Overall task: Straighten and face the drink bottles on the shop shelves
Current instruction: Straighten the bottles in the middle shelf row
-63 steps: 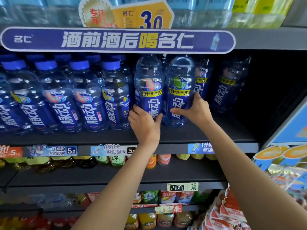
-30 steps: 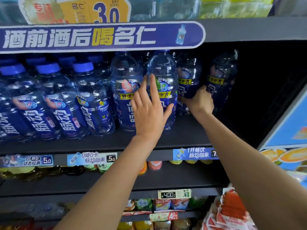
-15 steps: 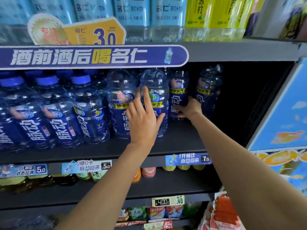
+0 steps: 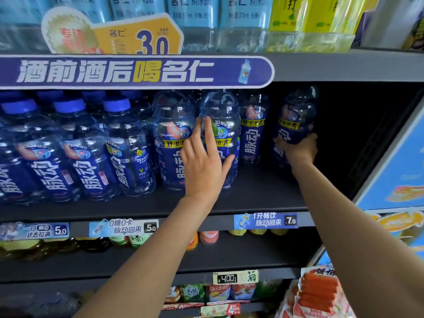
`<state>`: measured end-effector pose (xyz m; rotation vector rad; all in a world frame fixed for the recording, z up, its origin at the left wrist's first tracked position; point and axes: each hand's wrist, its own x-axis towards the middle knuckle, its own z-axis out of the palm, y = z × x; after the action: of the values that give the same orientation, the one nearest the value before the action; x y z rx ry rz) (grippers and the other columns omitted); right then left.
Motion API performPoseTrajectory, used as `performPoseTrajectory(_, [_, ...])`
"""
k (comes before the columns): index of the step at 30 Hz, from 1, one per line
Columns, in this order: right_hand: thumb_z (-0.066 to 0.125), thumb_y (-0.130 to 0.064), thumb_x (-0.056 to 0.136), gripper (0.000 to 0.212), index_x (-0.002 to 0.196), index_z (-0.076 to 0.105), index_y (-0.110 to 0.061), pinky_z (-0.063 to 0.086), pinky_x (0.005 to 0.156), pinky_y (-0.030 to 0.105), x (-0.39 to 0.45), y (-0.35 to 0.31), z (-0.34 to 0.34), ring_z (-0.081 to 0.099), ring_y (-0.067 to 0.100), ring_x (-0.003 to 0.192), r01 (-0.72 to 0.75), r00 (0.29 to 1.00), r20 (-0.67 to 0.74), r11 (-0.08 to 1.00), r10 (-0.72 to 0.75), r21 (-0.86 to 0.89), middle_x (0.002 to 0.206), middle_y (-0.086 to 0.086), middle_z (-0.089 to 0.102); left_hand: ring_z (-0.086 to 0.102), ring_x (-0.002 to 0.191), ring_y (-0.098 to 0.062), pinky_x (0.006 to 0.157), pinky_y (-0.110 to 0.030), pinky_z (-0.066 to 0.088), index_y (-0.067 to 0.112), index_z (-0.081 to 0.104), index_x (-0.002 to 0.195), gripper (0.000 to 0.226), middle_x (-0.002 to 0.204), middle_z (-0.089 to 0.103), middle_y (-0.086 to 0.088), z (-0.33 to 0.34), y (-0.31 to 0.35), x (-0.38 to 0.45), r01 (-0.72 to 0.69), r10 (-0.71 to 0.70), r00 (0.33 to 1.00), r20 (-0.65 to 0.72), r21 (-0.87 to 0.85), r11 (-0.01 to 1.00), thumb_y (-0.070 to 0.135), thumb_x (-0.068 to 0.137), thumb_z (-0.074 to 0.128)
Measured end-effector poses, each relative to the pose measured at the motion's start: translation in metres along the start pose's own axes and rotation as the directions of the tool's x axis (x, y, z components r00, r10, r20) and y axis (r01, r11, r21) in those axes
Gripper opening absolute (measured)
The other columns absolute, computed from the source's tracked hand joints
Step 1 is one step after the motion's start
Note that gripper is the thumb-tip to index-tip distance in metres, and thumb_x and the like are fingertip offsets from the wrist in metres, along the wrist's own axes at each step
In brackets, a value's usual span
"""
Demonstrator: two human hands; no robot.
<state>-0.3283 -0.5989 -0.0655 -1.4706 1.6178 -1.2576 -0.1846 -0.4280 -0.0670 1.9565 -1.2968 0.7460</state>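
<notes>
Blue drink bottles fill the middle shelf (image 4: 252, 200). Two large front bottles stand side by side: one with a peach label (image 4: 171, 138) and one with a green label (image 4: 226, 115). My left hand (image 4: 204, 161) rests with straight fingers against the green-label bottle, thumb on its right side. Behind them stands another large bottle (image 4: 253, 131). Farther right, at the back, my right hand (image 4: 300, 150) grips a large bottle (image 4: 296, 118) low on its body. Smaller blue-capped bottles (image 4: 128, 152) line the shelf's left part.
A purple banner (image 4: 137, 72) runs along the upper shelf edge, under pale blue and yellow bottles (image 4: 241, 21). The shelf's right end is dark and bare. Price tags (image 4: 266, 221) hang on the shelf front. Lower shelves hold tea bottles; snack packets (image 4: 319, 292) sit bottom right.
My right hand has gone from the green-label front bottle to the far right back bottle and grips it. My left hand rose from the bottles' bases to lie flat on the green-label bottle.
</notes>
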Motion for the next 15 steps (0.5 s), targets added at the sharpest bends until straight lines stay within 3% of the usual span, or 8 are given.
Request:
performPoseTrajectory(4, [0.083, -0.034, 0.067, 0.081, 0.126, 0.040, 0.001, 0.044, 0.092, 0.040, -0.009, 0.006, -0.010, 0.053, 0.035, 0.117, 0.095, 0.995, 0.016, 0.987, -0.094, -0.127, 0.129, 0.020, 0.053, 0.057, 0.103, -0.037, 0.084, -0.044, 0.048, -0.005, 0.038, 0.138, 0.086, 0.133, 0.048, -0.024, 0.001, -0.001, 0.000, -0.011, 0.011, 1.000, -0.005, 0.003, 1.000, 0.041, 0.075, 0.075])
performPoseTrajectory(7, [0.083, -0.039, 0.066, 0.078, 0.124, 0.046, -0.002, 0.045, 0.088, 0.037, -0.033, 0.008, -0.018, 0.056, 0.032, 0.113, 0.178, 0.980, 0.114, 0.975, -0.163, -0.132, 0.124, 0.015, 0.059, 0.057, 0.102, -0.037, 0.084, -0.043, 0.048, -0.006, 0.037, 0.138, 0.084, 0.134, 0.048, -0.025, 0.001, -0.002, 0.000, -0.018, 0.018, 1.000, -0.002, 0.011, 1.000, 0.041, 0.077, 0.073])
performPoseTrajectory(11, [0.085, -0.037, 0.062, 0.075, 0.122, 0.051, -0.009, 0.048, 0.094, 0.041, -0.061, 0.003, -0.020, 0.060, 0.024, 0.107, 0.222, 0.890, 0.417, 0.974, -0.183, -0.045, 0.120, 0.007, 0.063, 0.054, 0.108, -0.041, 0.090, -0.046, 0.045, -0.008, 0.030, 0.140, 0.082, 0.139, 0.041, -0.027, 0.002, -0.002, -0.002, -0.021, 0.021, 0.999, 0.026, 0.011, 1.000, 0.037, 0.083, 0.068])
performPoseTrajectory(15, [0.083, -0.039, 0.064, 0.078, 0.125, 0.049, -0.007, 0.048, 0.094, 0.045, -0.072, 0.004, -0.016, 0.058, 0.024, 0.110, 0.174, 0.866, 0.467, 0.983, -0.180, 0.057, 0.122, 0.007, 0.061, 0.047, 0.117, -0.042, 0.096, -0.046, 0.041, -0.008, 0.021, 0.143, 0.082, 0.145, 0.033, -0.027, 0.000, -0.004, -0.001, -0.016, 0.015, 0.998, 0.069, 0.027, 1.000, 0.037, 0.088, 0.062])
